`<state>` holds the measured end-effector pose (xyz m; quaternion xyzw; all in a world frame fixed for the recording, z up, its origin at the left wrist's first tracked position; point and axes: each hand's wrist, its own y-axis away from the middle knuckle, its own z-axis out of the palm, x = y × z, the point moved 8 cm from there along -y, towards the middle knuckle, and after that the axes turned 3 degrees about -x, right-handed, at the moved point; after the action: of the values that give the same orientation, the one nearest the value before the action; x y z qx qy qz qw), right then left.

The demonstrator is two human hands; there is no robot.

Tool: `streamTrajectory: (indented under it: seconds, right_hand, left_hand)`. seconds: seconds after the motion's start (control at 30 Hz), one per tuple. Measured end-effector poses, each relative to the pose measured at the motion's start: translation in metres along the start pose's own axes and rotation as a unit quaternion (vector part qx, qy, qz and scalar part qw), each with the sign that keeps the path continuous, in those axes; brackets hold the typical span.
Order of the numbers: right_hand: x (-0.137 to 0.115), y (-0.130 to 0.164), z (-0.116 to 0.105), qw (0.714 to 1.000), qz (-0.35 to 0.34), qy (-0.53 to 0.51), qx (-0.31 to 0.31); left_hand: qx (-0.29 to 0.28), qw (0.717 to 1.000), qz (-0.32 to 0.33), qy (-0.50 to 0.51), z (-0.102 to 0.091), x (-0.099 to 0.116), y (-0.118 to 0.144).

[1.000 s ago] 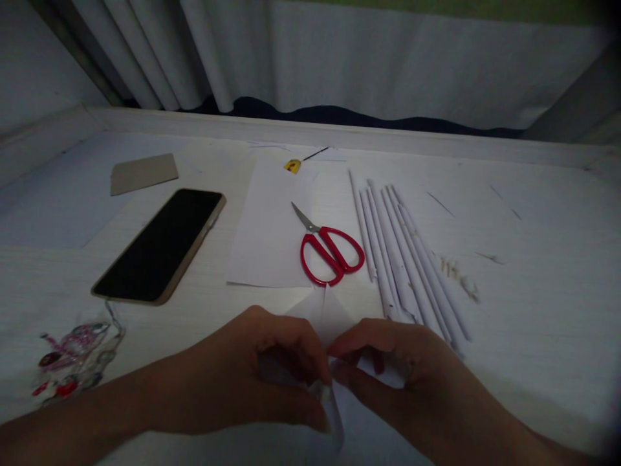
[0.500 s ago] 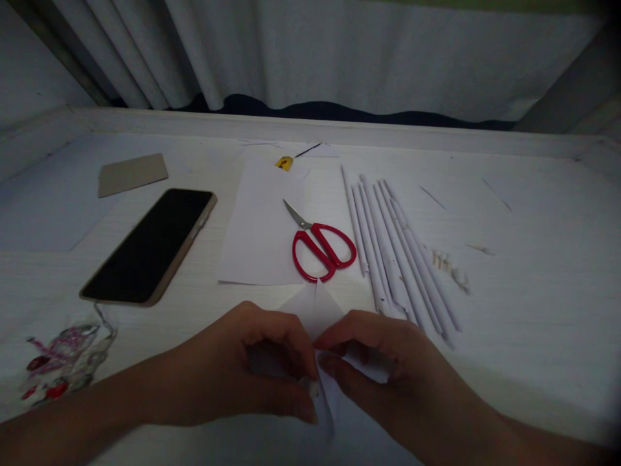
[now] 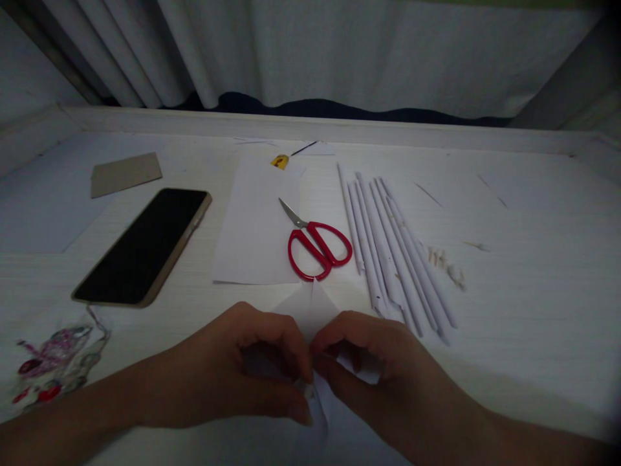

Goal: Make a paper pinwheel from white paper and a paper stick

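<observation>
Both hands work at a folded sheet of white paper (image 3: 313,307), whose pointed far corner reaches toward the scissors. With thumb and fingers curled, my left hand (image 3: 242,369) is closed on the paper's left side. A small whitish bit, too blurred to name, shows near its thumb tip. My right hand (image 3: 383,375) pinches the paper's raised middle edge, its fingertips close to those of the left. Just beyond lies a pair of scissors (image 3: 317,246) with red handles, the blades pointing away to the left. Part of the paper is hidden under my hands.
Several rolled paper tubes (image 3: 398,259) lie to the right, with small scraps (image 3: 444,264) beside them. On the left are a phone (image 3: 145,246) with a beaded charm (image 3: 58,356) and a piece of cardboard (image 3: 126,175). A flat white sheet (image 3: 252,226) lies under the scissors' blades.
The whole view has shifted slightly, so everything sits a little further left. Both hands keep their grip on the paper, with hardly any movement.
</observation>
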<state>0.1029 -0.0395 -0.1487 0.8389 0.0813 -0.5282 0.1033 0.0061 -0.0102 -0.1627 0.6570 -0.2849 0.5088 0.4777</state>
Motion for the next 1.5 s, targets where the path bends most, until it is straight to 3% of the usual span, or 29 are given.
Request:
streamTrajectory:
  seconds: [0.8, 1.23, 1.5]
  right_hand:
    - [0.001, -0.001, 0.002, 1.000, 0.002, -0.006, -0.003]
    - [0.003, 0.002, 0.005, 1.000, 0.007, -0.018, -0.004]
    - [0.005, 0.000, 0.006, 1.000, 0.008, -0.028, -0.009]
  left_hand:
    - [0.015, 0.994, 0.055, -0.088, 0.002, 0.005, 0.002]
    - [0.002, 0.964, 0.124, -0.235, 0.008, 0.016, 0.003]
    - [-0.007, 0.962, 0.122, -0.243, 0.009, 0.014, 0.002]
